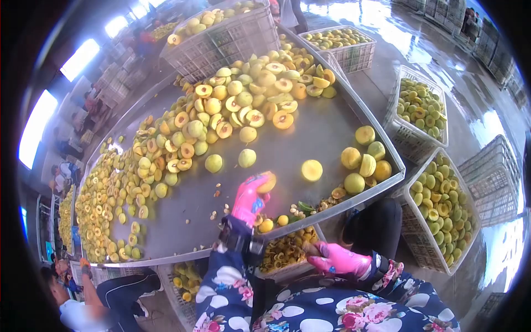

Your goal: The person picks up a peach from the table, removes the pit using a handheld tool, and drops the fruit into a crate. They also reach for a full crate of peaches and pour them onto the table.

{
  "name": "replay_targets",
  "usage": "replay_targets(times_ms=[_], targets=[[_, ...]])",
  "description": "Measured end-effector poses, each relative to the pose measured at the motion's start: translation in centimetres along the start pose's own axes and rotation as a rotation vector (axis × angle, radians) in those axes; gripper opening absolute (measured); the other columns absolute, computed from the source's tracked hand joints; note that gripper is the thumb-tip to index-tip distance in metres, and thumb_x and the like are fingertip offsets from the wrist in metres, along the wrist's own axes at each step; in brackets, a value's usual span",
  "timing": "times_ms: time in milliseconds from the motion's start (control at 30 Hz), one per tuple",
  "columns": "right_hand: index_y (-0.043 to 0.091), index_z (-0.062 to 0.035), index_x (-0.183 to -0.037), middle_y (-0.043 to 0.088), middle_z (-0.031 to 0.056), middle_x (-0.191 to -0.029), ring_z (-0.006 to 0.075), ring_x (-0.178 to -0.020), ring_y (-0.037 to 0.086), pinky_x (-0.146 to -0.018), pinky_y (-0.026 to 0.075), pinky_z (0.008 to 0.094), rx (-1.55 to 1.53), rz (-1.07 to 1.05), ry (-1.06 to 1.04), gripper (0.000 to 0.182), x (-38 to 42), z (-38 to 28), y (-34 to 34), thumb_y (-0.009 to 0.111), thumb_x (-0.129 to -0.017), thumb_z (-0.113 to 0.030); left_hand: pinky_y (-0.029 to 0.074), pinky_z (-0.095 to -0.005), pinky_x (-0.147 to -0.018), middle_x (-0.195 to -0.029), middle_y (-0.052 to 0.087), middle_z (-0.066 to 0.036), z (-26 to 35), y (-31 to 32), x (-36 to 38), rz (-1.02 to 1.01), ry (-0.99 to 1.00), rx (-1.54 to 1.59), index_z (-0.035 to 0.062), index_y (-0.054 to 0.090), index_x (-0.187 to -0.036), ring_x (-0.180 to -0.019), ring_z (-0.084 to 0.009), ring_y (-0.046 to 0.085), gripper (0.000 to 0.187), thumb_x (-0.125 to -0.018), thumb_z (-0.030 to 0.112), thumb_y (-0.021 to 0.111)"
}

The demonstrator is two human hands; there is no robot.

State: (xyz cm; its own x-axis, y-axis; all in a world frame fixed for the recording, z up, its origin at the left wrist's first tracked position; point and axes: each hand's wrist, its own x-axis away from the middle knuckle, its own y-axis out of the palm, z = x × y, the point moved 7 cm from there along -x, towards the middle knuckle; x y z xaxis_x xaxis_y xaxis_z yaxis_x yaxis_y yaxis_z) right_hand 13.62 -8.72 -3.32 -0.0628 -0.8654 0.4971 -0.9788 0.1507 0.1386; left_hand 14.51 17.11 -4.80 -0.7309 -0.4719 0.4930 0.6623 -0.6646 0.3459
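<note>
My left hand [250, 198], in a pink glove, reaches over the near edge of the metal table [310, 133] and is closed around a yellow peach half [267, 182]. My right hand [338, 259], also in a pink glove, hovers lower down, beside a white crate of peach pieces [285, 252] under the table edge. Its fingers are curled shut, and I cannot tell whether anything is in them. Whole peaches [362, 160] lie in a small group at the table's right corner, and one cut half [312, 170] sits alone close to my left hand.
A large heap of halved and whole peaches [221, 110] covers the table's far and left side. White crates of peaches [442, 210] stand on the wet floor at right, with more crates [221, 33] at the back. A person [94, 304] crouches at bottom left; others work far left.
</note>
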Motion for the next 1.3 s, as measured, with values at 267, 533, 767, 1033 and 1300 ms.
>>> replay_targets(times_ms=[267,533,767,1033,1300], targets=[[0.047,-0.0043,-0.101,0.051,-0.0008,-0.068,0.0056,-0.049,0.048,-0.046,0.040,0.0204,-0.122,-0.013,-0.103,0.025,0.2,-6.5,2.3,0.052,-0.092,-0.027,0.050,-0.0482,-0.080,-0.116,0.052,-0.023,-1.9,4.5,11.9,-0.140,-0.082,0.864,-0.0019,0.045,-0.116,-0.102,-0.0387,0.054,0.039,-0.091,0.029,0.045],[0.047,-0.0043,-0.100,0.051,-0.0003,-0.069,0.0062,-0.049,0.047,-0.045,0.040,0.0216,-0.091,0.024,-0.057,0.024,0.3,-6.5,4.7,0.051,-0.093,-0.027,0.052,-0.0378,-0.075,-0.107,0.059,-0.017,-2.8,3.9,14.8,-0.078,0.143,0.503,-0.0030,0.049,-0.119,-0.093,-0.0275,0.059,0.047,-0.095,0.037,0.042],[0.048,-0.0058,-0.100,0.049,-0.0011,-0.061,0.0085,-0.044,0.047,-0.039,0.036,0.0220,-0.146,-0.009,-0.098,0.018,-0.4,-5.7,6.4,0.043,-0.094,-0.022,0.051,-0.0329,-0.068,-0.100,0.061,-0.011,-3.6,4.0,16.0,-0.008,0.208,0.468,0.0015,0.055,-0.110,-0.079,-0.0207,0.060,0.041,-0.094,0.037,0.044],[0.045,-0.0062,-0.098,0.048,0.0012,-0.055,0.0108,-0.038,0.044,-0.035,0.035,0.0229,0.062,0.009,0.031,0.012,-0.7,-5.0,7.3,0.045,-0.093,-0.018,0.050,-0.0313,-0.059,-0.083,0.062,-0.013,-6.3,2.3,15.2,0.068,0.173,0.556,-0.0018,0.059,-0.096,-0.067,-0.0196,0.058,0.031,-0.092,0.028,0.053],[0.051,-0.0046,-0.084,0.042,-0.0001,-0.050,0.0108,-0.035,0.038,-0.035,0.033,0.0242,-0.227,-0.149,0.111,0.021,-0.4,-4.7,8.4,0.045,-0.091,-0.023,0.049,-0.0317,-0.060,-0.087,0.062,-0.013,-7.5,1.7,15.3,0.015,0.223,0.699,0.0005,0.059,-0.095,-0.069,-0.0203,0.057,0.029,-0.093,0.028,0.050]])
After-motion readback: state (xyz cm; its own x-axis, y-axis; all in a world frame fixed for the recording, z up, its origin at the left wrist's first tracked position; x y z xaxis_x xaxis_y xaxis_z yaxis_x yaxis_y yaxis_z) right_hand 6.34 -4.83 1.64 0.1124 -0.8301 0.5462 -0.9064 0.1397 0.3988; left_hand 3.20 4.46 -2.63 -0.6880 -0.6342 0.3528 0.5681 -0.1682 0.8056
